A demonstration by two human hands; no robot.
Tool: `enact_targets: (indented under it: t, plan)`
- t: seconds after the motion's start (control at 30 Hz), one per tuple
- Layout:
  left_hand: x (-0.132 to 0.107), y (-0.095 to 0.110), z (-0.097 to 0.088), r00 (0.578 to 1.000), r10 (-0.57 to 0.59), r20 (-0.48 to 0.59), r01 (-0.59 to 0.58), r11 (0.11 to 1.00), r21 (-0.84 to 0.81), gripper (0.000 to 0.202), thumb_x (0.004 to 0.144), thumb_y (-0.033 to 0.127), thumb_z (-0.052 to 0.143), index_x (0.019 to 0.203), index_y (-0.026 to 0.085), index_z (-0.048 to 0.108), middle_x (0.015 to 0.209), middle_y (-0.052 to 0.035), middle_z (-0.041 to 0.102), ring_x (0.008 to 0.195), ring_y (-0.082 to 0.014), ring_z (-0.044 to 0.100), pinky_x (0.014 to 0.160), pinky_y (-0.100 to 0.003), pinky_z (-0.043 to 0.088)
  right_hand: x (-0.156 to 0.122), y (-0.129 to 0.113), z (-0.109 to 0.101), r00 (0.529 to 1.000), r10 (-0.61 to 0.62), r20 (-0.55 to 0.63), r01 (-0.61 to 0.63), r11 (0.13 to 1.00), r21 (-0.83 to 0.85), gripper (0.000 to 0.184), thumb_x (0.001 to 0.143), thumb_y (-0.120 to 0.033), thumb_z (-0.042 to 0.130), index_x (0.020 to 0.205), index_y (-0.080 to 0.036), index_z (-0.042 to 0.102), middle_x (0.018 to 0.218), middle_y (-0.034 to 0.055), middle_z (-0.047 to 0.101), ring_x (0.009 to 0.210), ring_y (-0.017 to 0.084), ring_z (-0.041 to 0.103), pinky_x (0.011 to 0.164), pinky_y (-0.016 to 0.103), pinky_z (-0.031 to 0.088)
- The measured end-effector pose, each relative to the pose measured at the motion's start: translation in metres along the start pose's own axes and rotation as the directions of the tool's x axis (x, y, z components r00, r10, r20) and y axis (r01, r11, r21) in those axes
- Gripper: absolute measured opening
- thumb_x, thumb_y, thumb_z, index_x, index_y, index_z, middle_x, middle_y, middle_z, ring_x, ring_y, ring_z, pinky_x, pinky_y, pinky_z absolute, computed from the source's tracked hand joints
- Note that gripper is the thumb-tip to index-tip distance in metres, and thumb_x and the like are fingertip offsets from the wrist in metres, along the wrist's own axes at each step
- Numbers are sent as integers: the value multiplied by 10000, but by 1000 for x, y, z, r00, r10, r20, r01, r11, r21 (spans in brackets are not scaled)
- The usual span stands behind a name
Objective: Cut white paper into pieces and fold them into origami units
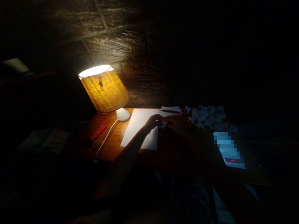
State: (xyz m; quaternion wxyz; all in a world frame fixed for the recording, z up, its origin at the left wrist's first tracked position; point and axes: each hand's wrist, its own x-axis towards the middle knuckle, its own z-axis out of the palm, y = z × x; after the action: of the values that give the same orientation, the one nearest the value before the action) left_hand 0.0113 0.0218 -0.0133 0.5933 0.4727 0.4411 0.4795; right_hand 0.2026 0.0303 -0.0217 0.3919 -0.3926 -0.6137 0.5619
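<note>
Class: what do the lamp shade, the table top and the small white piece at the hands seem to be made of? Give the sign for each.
Lamp shade: likely printed paper or fabric, matt; light glows yellow through newsprint-like text.
Table top: looks like wood, warm brown with a slight sheen under the lamp.
Small white piece pinched by the left hand: probably thin matt paper, creased.

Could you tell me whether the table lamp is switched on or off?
On: the lamp glows yellow through its shade, lighting the desk.

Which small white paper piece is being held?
The piece pinched between left hand and right hand at the white sheet's right edge; the others lie heaped farther right.
</note>
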Motion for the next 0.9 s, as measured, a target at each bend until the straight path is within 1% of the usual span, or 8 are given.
enact_targets:
  t: [0.1, 0.2, 0.3, 0.4, 0.47, 0.63, 0.77, 0.9]
  plan:
    - [3, -10, 14, 995, 45, -84, -52, 995, -90, 372, 581, 163, 886, 867, 168, 648, 684, 54, 613, 587, -97, 585, 596, -236, 453, 2, 3, -2, 999, 1, -44, 0, 1000, 17, 188, 684, -404, 763, 723, -229, 705, 736, 10, 720, 749, 205, 630, 755, 339, 519]
    - [1, -17, 24, 985, 120, -121, -135, 983, -123, 371, 645, 246, 919, 879, 177, 639, 741, 42, 646, 659, -96, 604, 660, -231, 463, -4, 6, -4, 993, -14, -113, 18, 999, 39, 239, 701, -455, 765, 790, -236, 733, 794, 16, 743, 788, 212, 639, 763, 341, 526]
    - [-3, -18, 27, 982, 179, -66, -186, 976, -114, 429, 666, 383, 965, 877, 164, 662, 784, 15, 681, 713, -116, 631, 704, -248, 478, -10, 6, -6, 985, -36, -171, 49, 996, 71, 298, 718, -499, 769, 858, -237, 751, 834, 21, 760, 829, 222, 660, 783, 346, 543]
    - [-3, -16, 26, 986, 165, 9, -163, 980, -113, 493, 665, 499, 974, 862, 160, 675, 765, 11, 687, 724, -136, 645, 731, -271, 494, -13, 1, -7, 980, -53, -194, 72, 993, 91, 329, 713, -522, 780, 859, -229, 753, 804, 21, 756, 794, 222, 664, 775, 356, 553]
    - [-1, -14, 24, 988, 148, 35, -144, 984, -110, 498, 675, 531, 966, 842, 156, 684, 730, 12, 682, 701, -135, 637, 727, -275, 493, -12, -2, -8, 979, -70, -194, 90, 992, 94, 329, 707, -502, 800, 892, -231, 768, 854, 30, 777, 840, 237, 686, 806, 371, 563]
    - [1, -16, 22, 990, 136, 31, -132, 984, -117, 477, 672, 503, 964, 823, 152, 679, 725, 10, 681, 660, -116, 607, 683, -256, 468, -12, -4, -7, 977, -91, -193, 111, 990, 91, 358, 692, -488, 816, 952, -243, 788, 966, 43, 804, 928, 262, 712, 867, 399, 574]
    - [1, -17, 23, 991, 133, 22, -128, 981, -146, 427, 681, 435, 949, 866, 164, 676, 775, 11, 693, 677, -119, 616, 687, -259, 470, -13, -2, -9, 977, -124, -173, 131, 991, 28, 325, 712, -468, 798, 949, -245, 789, 974, 51, 804, 947, 266, 706, 886, 402, 572]
    - [1, -16, 22, 993, 113, 31, -107, 982, -159, 365, 674, 382, 923, 827, 158, 679, 763, 1, 688, 670, -125, 608, 672, -263, 458, -14, -1, -10, 979, -144, -145, 141, 990, -28, 282, 727, -454, 789, 914, -244, 778, 931, 51, 795, 941, 271, 703, 896, 409, 570]
